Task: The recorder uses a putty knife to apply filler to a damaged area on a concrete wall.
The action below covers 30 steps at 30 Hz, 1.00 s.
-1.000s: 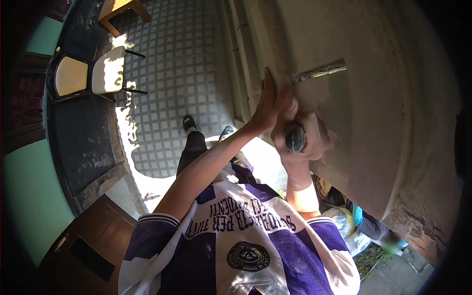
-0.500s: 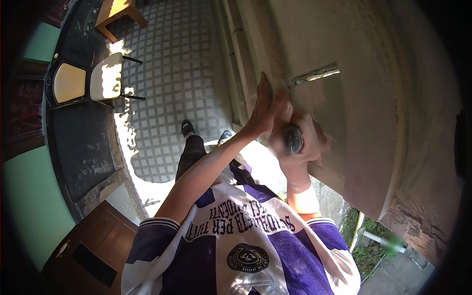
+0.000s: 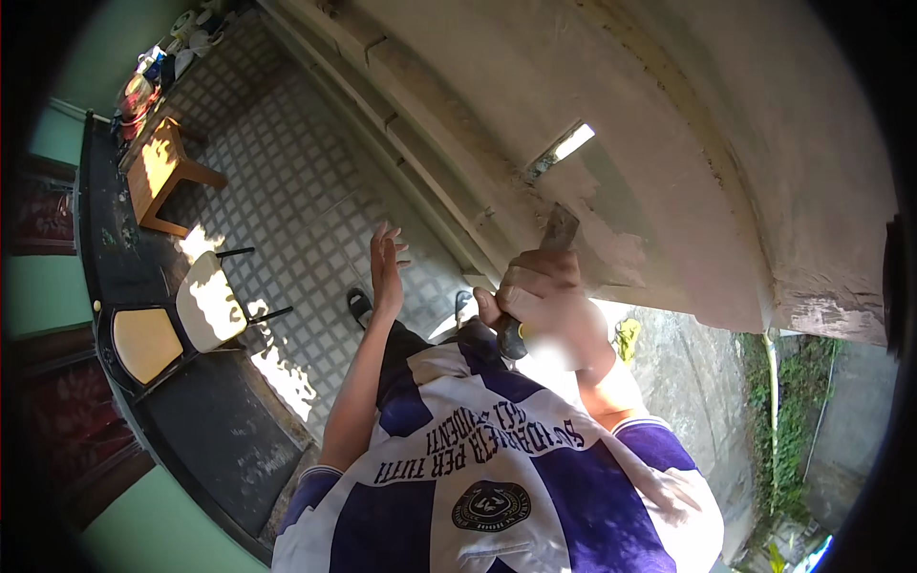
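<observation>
My right hand (image 3: pixel 544 296) is closed around the dark handle of a scraper (image 3: pixel 561 229). The scraper's flat, dull blade points away from me. Its tip lies close to the plastered wall (image 3: pixel 659 191), just below a narrow slot (image 3: pixel 564 148) with light coming through. Whether the blade touches the plaster, I cannot tell. A patch of peeling plaster (image 3: pixel 611 250) shows beside the blade. Away from the wall, my left hand (image 3: pixel 386 272) hangs over the tiled floor, fingers stretched out and holding nothing.
Tiled floor (image 3: pixel 296 191) runs along the wall's ledge (image 3: pixel 420 162). On the left stand a chair with pale pads (image 3: pixel 210 301) and a wooden table (image 3: pixel 162 177). Assorted items (image 3: pixel 138 95) are piled at the far left. Greenery (image 3: pixel 793 420) grows beyond the wall at right.
My left hand has come off the wall and moved left and down. My right hand has lowered the scraper and turned it, so its blade now shows. The view has turned.
</observation>
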Available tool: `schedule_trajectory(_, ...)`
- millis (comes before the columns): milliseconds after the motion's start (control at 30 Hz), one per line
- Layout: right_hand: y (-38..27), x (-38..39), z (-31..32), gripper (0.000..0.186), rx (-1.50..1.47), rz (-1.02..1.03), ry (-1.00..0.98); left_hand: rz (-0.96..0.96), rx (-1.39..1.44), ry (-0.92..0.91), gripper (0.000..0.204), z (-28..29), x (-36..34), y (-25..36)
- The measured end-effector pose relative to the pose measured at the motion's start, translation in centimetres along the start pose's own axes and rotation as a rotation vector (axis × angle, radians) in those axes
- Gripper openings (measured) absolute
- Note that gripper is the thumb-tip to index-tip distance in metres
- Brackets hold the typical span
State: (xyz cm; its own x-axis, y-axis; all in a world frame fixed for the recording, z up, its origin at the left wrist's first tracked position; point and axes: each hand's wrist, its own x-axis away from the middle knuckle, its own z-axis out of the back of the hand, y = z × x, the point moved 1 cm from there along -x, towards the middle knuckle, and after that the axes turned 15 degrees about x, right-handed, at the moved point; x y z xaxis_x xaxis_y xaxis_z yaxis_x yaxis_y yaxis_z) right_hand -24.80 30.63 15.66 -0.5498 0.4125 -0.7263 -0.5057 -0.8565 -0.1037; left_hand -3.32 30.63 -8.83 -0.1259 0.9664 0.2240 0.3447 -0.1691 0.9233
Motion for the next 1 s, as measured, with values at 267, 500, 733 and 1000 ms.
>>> schedule_trajectory(267, 0.0, -0.2, -4.5, 0.035, 0.314, -0.536, 0.159, 0.002, -0.116, -0.221, 0.056, 10.0, -2.7, 3.5)
schedule_trajectory(500, -8.7, -1.2, -5.7, 0.024, 0.431, -0.839, 0.361, -0.176, -0.19, -0.605, 0.048, 8.9, -6.1, 10.6)
schedule_trajectory(733, -9.1, 1.1, -3.3, 0.019, 0.432, -1.221, 0.636, -0.781, -0.45, -1.109, 0.043, -4.4, -12.3, 22.9)
schedule_trajectory(1000, -2.5, 0.0, 2.1, 0.024, 0.944, -0.92, 1.437, -1.22, -0.683, -1.721, 0.033, -13.8, -14.8, 23.6)
